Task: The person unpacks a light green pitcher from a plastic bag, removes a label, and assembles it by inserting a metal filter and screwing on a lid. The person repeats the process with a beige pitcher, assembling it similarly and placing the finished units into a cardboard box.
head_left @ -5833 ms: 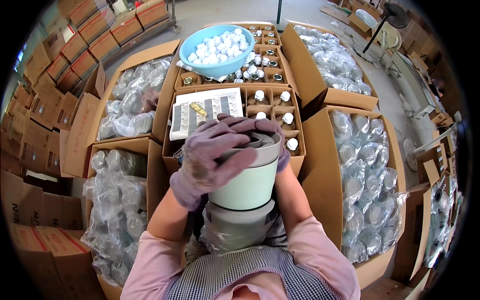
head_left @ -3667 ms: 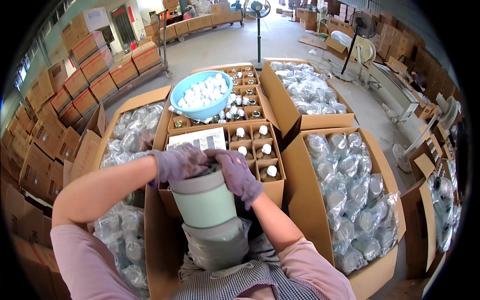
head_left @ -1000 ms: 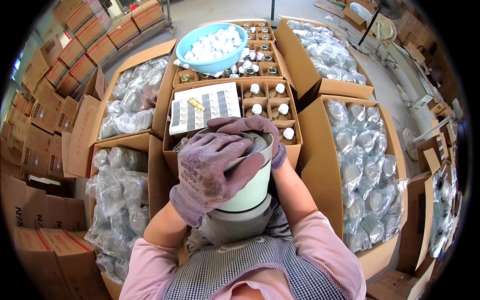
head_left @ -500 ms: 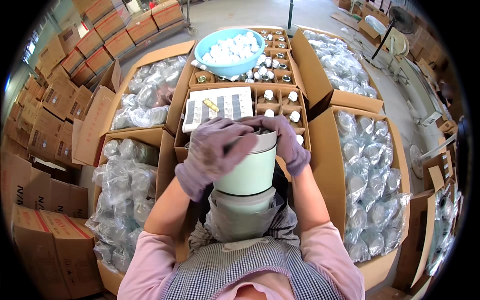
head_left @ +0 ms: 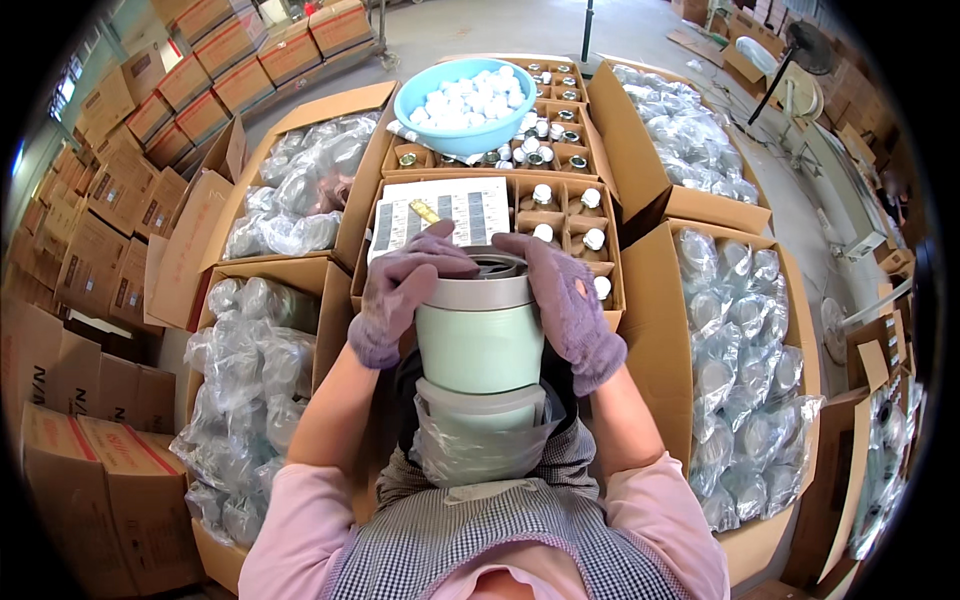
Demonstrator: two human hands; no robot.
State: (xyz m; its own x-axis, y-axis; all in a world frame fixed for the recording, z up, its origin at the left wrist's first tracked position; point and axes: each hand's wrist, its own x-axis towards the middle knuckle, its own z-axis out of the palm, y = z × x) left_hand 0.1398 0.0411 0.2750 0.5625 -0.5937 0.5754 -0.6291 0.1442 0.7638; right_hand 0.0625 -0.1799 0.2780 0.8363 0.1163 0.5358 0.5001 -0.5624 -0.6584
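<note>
A pale green insulated flask point(head_left: 480, 345) stands between my forearms, its grey collar point(head_left: 478, 293) at the top. Clear plastic wraps its lower part. My left hand point(head_left: 405, 290), in a purple-grey knit glove, grips the left side of the collar, its fingers reaching over the dark top opening. On the other side my right hand point(head_left: 565, 310), gloved alike, is curved round the collar with its fingertips on the rim. What lies inside the opening is partly hidden by the fingers. Just beyond the hands, a printed sheet point(head_left: 480, 200) bears a small yellow packet point(head_left: 424, 211).
Divided cartons hold bottles with white caps point(head_left: 587, 198). On the farther carton sits a light-blue basin point(head_left: 404, 100) full of white caps point(head_left: 470, 97). Open boxes of plastic-wrapped vessels point(head_left: 735, 370) flank me on both sides. Stacked cartons point(head_left: 240, 85) and a black fan point(head_left: 808, 48) stand farther off.
My left hand has moved from across the front of the flask to its left side. My right hand has come down along the right side, and more of the collar and top now shows.
</note>
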